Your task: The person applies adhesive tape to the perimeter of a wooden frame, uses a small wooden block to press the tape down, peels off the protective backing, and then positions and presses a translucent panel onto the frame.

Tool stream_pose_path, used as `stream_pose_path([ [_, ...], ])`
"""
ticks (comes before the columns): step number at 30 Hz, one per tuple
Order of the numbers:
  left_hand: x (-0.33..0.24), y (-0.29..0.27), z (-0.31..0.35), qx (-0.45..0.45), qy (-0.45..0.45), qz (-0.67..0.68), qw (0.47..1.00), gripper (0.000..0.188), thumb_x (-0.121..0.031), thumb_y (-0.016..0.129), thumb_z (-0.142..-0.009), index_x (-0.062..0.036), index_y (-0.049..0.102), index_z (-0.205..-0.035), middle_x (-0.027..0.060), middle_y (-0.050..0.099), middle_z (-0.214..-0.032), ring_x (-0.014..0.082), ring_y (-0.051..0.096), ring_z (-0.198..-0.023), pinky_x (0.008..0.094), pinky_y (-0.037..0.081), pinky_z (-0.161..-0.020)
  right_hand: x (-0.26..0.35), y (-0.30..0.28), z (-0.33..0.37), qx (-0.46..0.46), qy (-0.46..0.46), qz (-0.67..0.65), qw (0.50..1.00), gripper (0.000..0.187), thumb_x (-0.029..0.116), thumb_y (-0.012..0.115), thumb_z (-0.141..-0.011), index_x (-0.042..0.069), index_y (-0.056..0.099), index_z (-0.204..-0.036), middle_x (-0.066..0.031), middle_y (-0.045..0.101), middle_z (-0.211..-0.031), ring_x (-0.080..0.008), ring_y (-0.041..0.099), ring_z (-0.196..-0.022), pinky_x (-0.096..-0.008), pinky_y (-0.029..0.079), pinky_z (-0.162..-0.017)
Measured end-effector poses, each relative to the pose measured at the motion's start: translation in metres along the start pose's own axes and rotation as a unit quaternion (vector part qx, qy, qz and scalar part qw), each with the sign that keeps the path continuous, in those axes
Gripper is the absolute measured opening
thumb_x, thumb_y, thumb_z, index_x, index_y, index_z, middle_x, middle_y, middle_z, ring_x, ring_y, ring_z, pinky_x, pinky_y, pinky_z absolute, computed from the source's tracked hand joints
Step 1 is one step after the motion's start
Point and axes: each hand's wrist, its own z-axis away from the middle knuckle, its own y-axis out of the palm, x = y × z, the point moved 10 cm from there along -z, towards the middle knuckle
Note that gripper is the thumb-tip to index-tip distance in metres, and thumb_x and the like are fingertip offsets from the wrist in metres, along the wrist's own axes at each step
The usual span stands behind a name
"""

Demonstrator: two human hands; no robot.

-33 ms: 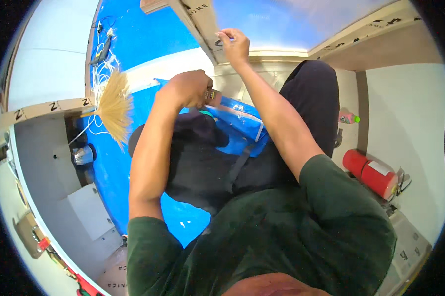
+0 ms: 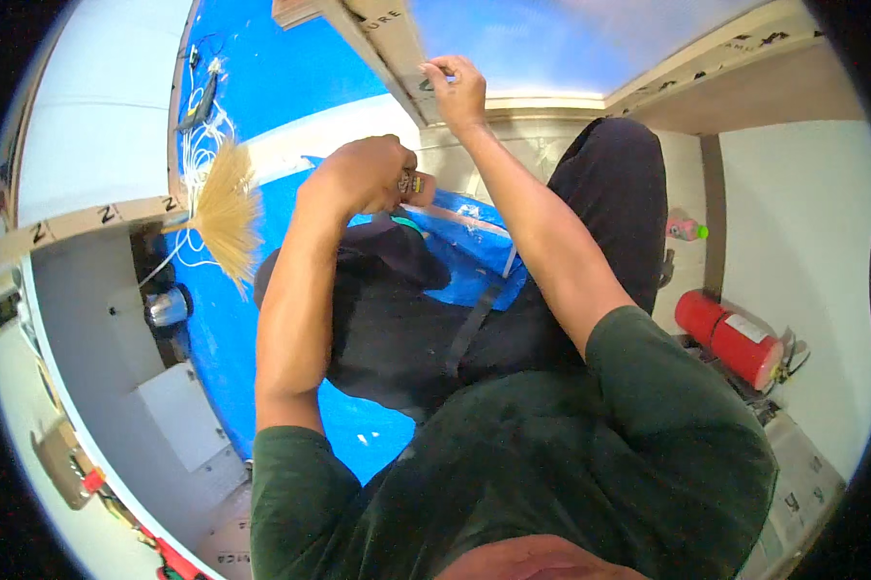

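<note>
My left hand [image 2: 361,176], its back toward me, is closed round a small pinkish-brown object [image 2: 417,187] with a dark printed patch; the fingers hide the rest of it. Farther off and to the right, my right hand [image 2: 457,89] has thumb and fingertips pressed together beside a wooden frame [image 2: 394,39] covered in printed film. Whatever lies in that pinch is too small to make out. The frame borders a hazy, bluish panel [image 2: 513,48]. Below my hands, a blue sheet [image 2: 469,242] with whitish smears shows between my black-trousered legs.
On the left lie a straw broom [image 2: 227,217], tangled white cables [image 2: 196,155] and a metal container [image 2: 168,307] beside an open grey cabinet [image 2: 83,329]. A red fire extinguisher [image 2: 727,338] and a green-capped bottle [image 2: 685,229] are on the right. Blue covering [image 2: 281,87] spreads over the floor.
</note>
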Motion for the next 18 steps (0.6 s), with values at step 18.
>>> stream_pose_path([
  [18, -0.022, -0.062, -0.107, 0.133, -0.033, 0.512, 0.848, 0.06, -0.01, 0.085, -0.078, 0.0022, 0.064, -0.133, 0.0133, 0.072, -0.107, 0.0197, 0.071, -0.091, 0.0337, 0.058, -0.082, -0.098, -0.022, 0.053, 0.051, 0.335, -0.346, 0.875, 0.034, 0.036, 0.069, -0.101, 0.006, 0.075, -0.114, -0.008, 0.075, -0.096, -0.0256, 0.072, -0.088, -0.0428, 0.059, -0.079],
])
